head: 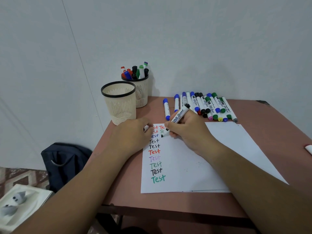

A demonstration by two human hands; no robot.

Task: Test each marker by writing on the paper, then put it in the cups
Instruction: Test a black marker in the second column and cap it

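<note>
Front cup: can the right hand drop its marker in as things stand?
Probably yes. The front cup stands open-topped and looks empty, but the left hand lies between it and the right hand, so go over it.

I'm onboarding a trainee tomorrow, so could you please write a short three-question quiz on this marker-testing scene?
1. True or false: the nearer cup holds markers.
2. Which hand holds the marker writing on the paper: A left, B right?
3. Where do the untested markers lie?

Key:
1. False; they stand in the farther cup.
2. B, the right hand; the left hand rests on the paper's edge.
3. On the table, beyond the paper.
</note>
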